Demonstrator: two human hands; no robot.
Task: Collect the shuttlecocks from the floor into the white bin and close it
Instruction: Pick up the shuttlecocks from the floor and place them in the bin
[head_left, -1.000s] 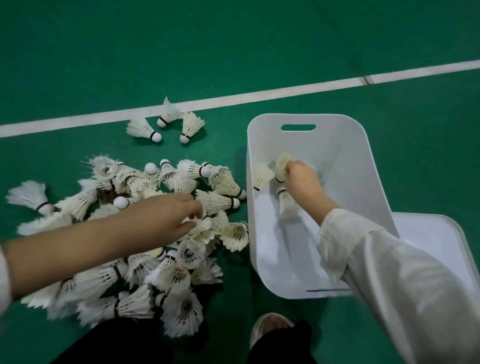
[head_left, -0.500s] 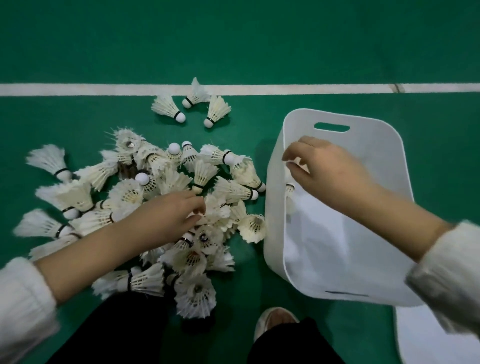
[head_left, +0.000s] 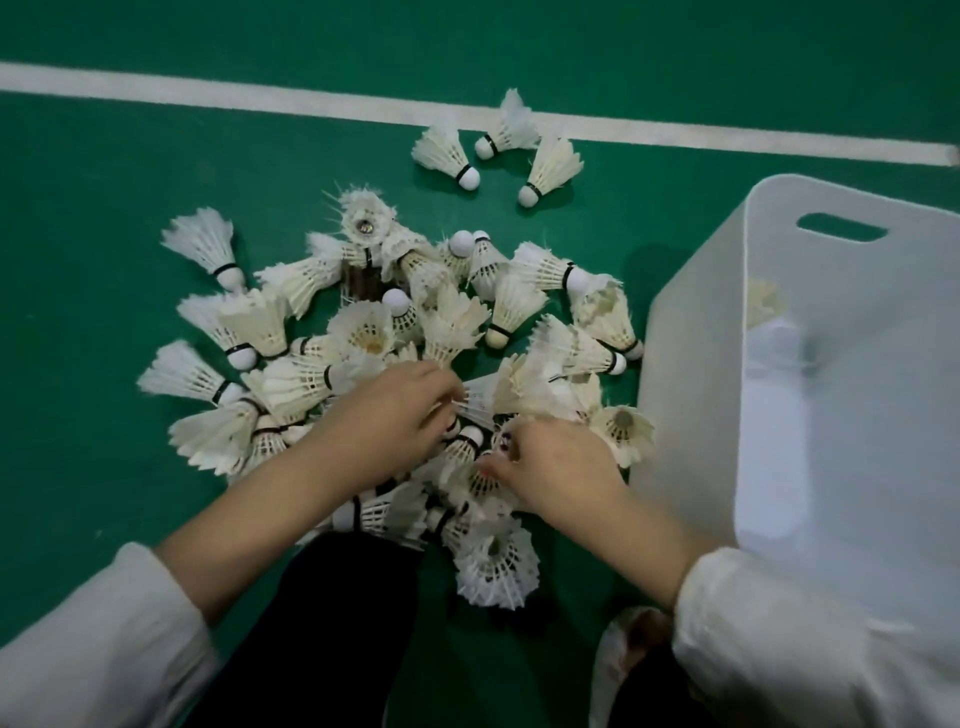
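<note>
A big heap of white feather shuttlecocks (head_left: 447, 332) lies on the green floor, left of the open white bin (head_left: 691, 374). Three more shuttlecocks (head_left: 550, 166) lie apart near the white line. My left hand (head_left: 387, 421) rests on the heap's near side with its fingers closed on a shuttlecock (head_left: 480, 402). My right hand (head_left: 550, 467) is down in the heap just beside it, fingertips pinching at a shuttlecock (head_left: 480, 480). Inside the bin, at least one shuttlecock (head_left: 763, 299) shows against the left wall.
A white court line (head_left: 260, 101) crosses the floor behind the heap. My dark trouser legs (head_left: 332, 623) and a light shoe (head_left: 623, 660) are at the bottom edge, close to the heap and the bin.
My right hand has come out of the bin and dropped into the heap next to my left hand. The view has shifted left, so the bin now sits at the right edge.
</note>
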